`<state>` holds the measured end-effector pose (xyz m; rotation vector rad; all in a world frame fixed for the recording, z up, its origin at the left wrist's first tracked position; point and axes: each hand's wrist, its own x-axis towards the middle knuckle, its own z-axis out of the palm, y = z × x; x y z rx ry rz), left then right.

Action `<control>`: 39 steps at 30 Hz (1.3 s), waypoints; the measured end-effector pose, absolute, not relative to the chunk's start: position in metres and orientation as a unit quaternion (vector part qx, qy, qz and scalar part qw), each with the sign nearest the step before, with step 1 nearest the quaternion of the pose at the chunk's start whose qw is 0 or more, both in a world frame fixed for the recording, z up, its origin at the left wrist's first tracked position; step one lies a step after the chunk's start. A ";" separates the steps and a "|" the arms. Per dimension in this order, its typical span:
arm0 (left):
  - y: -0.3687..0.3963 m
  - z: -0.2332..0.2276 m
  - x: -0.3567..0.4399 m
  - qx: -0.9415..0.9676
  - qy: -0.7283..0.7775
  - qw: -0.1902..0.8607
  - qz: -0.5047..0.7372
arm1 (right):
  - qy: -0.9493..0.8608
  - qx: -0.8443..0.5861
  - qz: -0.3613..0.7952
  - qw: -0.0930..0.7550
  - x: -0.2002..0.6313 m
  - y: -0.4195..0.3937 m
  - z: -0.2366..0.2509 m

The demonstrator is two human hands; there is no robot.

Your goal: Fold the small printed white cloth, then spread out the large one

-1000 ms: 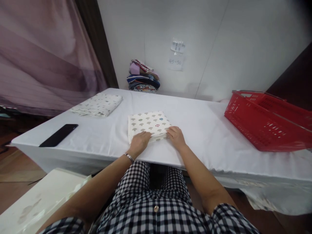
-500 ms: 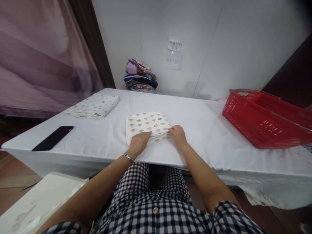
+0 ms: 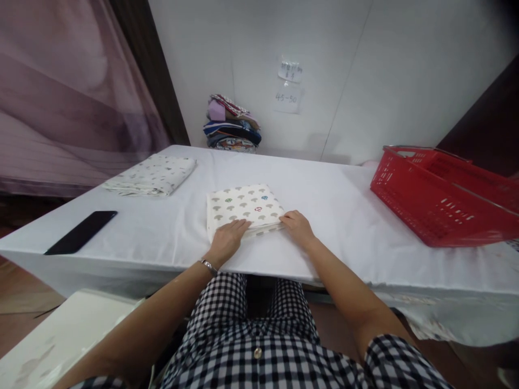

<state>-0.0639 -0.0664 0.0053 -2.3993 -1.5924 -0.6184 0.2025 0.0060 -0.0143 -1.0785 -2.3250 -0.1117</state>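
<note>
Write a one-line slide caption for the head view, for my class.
Left hand and right hand touch a folded mushroom-print cloth on a white-covered table, red basket to the right.

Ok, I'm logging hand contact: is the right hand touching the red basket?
No, the right hand touches the folded mushroom-print cloth, well apart from the red basket.
</note>
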 end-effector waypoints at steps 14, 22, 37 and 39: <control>-0.070 -0.005 -0.062 -0.802 -0.554 0.110 -0.193 | -0.869 -0.407 -0.056 0.277 0.199 0.003 -0.017; -0.061 0.012 -0.046 -0.820 -0.527 0.129 -0.184 | -0.875 -0.401 -0.075 0.259 0.191 0.002 -0.011; -0.040 0.021 -0.034 -0.846 -0.496 0.122 -0.153 | -0.903 -0.347 -0.099 0.234 0.175 0.013 -0.002; -0.039 0.017 -0.034 -0.839 -0.504 0.135 -0.158 | -0.891 -0.362 -0.119 0.246 0.172 0.014 -0.007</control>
